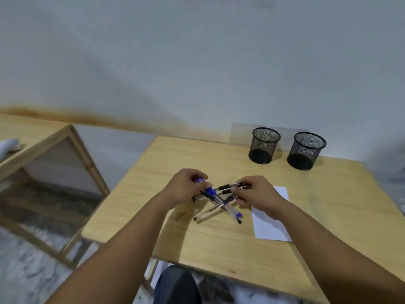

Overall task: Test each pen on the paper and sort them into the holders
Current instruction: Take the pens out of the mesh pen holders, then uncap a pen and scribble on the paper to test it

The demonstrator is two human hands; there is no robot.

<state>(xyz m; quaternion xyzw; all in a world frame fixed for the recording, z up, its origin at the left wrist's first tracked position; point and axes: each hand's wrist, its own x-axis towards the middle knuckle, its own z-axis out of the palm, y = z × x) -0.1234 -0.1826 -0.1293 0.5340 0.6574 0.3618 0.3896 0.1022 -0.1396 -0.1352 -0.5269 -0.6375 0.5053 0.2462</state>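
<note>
Several clear-barrelled pens (221, 205) with blue and black caps lie crossed in a heap on the middle of the wooden table (219, 244). My left hand (186, 187) grips the blue-capped pens at the heap's left end. My right hand (256, 191) pinches the black-gripped pens at the right end. A white sheet of paper (271, 229) lies just right of the heap, partly under my right wrist. Two black mesh holders stand at the table's far right: the left holder (264, 145) and the right holder (305, 150). Both look empty.
A wooden-framed stand (72, 163) sits on the floor to the left of the table. A pale wall runs behind the table. A dark-clothed knee (177, 284) shows below the table's near edge.
</note>
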